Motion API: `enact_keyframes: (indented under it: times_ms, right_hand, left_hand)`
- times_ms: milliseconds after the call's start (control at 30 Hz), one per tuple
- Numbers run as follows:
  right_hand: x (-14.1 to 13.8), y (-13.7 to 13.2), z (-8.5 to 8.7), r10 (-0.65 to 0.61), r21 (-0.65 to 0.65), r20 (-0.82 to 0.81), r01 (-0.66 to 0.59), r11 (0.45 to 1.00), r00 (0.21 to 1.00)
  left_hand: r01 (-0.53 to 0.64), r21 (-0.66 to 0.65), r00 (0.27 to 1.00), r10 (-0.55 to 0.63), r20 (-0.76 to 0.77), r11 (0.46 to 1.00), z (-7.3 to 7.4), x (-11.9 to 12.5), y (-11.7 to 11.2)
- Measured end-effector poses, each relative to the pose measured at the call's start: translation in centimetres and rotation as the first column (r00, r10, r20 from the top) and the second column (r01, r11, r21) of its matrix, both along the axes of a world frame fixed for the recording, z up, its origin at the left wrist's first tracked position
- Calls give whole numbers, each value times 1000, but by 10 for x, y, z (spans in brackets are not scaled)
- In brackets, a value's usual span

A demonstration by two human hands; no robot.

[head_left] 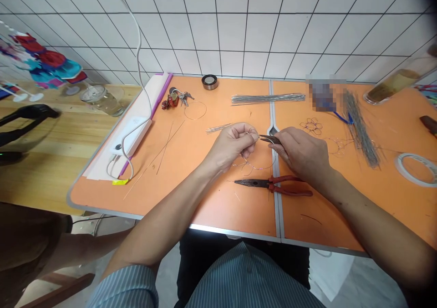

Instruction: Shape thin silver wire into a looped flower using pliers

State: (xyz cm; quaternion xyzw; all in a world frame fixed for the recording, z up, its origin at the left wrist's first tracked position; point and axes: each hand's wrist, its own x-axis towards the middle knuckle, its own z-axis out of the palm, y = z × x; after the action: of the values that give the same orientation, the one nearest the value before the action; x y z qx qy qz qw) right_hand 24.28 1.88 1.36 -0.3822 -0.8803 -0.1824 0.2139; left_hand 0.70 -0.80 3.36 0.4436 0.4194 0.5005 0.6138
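Observation:
My left hand (236,145) pinches a thin bent wire piece (254,166), whose loops hang below the fingers over the orange table. Wrapped around dark-jawed pliers (269,139), my right hand (302,153) brings their tips to the wire right at my left fingertips. The pliers' handles are hidden inside the palm. Just below both hands lie needle-nose pliers with red handles (290,179), their jaws pointing left. Beyond my left hand a few short straight wires (218,128) rest on the table.
On the orange table (205,203) are a bundle of straight wires (268,99), another bundle (362,130), a flower-shaped wire (311,126), a tape roll (209,82), keys (177,97) and a white ring (417,169). A power strip (132,139) with a cable lies left. Another person's leg (88,251) shows lower left.

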Motion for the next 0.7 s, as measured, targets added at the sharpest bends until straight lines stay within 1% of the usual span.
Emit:
enact_keyframes:
  times_ms: [133,267,467,633,700]
  right_hand:
    - [-1,-1,3,-33,-89,1,33,996,999]
    - [0,0,4,-49,-106,1,49,993,999]
    - [0,1,4,-65,-67,22,67,996,998]
    - [0,2,3,-59,18,54,58,998,997]
    - [1,3,4,-65,32,68,63,998,996]
  left_hand:
    - [-3,-19,1000,3,-7,1000,0,1,0]
    - [-10,-49,1000,10,-2,999,2,3,0]
    - [-11,-65,1000,12,1,998,3,4,-2]
    - [6,-65,1000,-6,1,998,3,4,-2]
    - [7,-74,1000,-7,0,997,3,4,-2]
